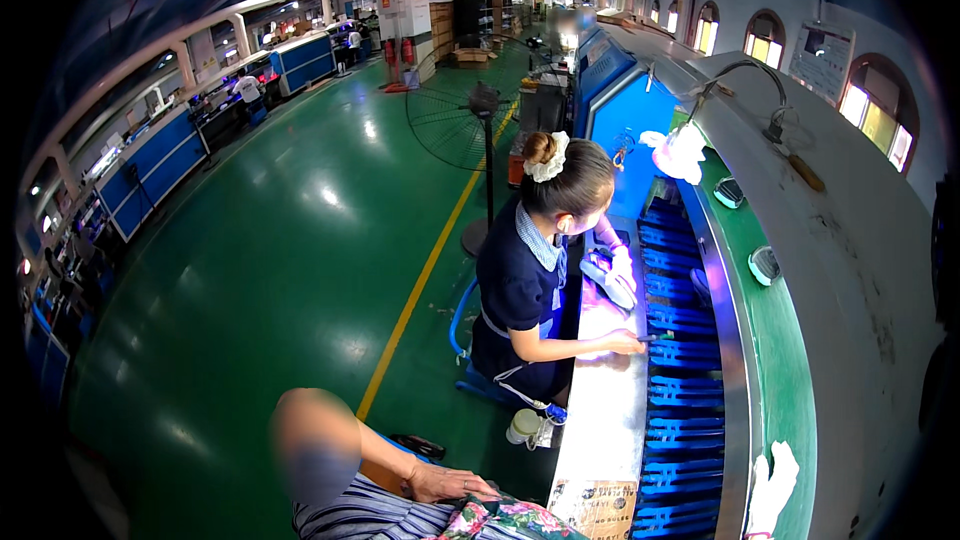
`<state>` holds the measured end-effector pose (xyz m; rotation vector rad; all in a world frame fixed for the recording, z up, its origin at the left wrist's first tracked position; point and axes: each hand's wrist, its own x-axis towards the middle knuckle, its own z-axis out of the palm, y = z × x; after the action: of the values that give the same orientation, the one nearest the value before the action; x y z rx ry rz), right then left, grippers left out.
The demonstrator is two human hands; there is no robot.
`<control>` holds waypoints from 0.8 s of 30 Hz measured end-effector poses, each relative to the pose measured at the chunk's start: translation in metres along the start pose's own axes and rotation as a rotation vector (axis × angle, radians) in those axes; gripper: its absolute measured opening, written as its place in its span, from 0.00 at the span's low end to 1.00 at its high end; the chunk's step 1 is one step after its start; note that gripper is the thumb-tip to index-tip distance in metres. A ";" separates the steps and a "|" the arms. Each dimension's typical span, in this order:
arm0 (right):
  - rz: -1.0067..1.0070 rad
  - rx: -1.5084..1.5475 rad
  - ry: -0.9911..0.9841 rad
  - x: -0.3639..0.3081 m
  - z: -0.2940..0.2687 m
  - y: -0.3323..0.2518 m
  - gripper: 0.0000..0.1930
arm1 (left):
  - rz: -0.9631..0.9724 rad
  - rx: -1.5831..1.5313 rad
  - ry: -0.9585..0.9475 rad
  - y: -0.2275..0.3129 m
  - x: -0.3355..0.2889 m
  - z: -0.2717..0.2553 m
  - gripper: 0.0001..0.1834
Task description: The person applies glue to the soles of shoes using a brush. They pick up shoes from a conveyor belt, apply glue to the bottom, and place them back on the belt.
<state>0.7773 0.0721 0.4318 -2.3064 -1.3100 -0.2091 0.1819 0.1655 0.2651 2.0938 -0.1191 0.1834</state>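
The person's bare left hand [450, 483] lies loosely by the pink-and-green floral fabric [515, 518] low in the view; whether its fingertips grip the cloth cannot be told. The white-gloved right hand [770, 492], judged so from its place, is at the long green ledge [780, 370], fingers raised and slightly apart, with no object visible in it. Neither hand appears to be working on a piece. Further along, a seated co-worker in dark blue clothing [510, 270] has a blue-and-white, shoe-like piece [612, 282] over the shiny metal worktop [600, 400] and a thin dark tool [655, 337], so that piece looks unfinished. Slatted blue racks [680, 352] run alongside; how much is done or left cannot be told
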 end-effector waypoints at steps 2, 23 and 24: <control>-0.056 -0.054 -0.002 -0.001 0.001 0.003 0.22 | -0.003 -0.010 0.002 0.003 0.001 -0.002 0.61; -0.105 0.034 -0.032 0.000 0.008 0.006 0.24 | -0.070 0.028 -0.027 0.005 -0.004 0.000 0.68; -0.070 0.064 -0.037 0.000 0.008 0.002 0.23 | -0.053 0.032 -0.010 0.003 -0.006 0.002 0.69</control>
<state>0.7781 0.0754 0.4243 -2.2232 -1.3962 -0.1457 0.1753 0.1622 0.2657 2.1276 -0.0675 0.1434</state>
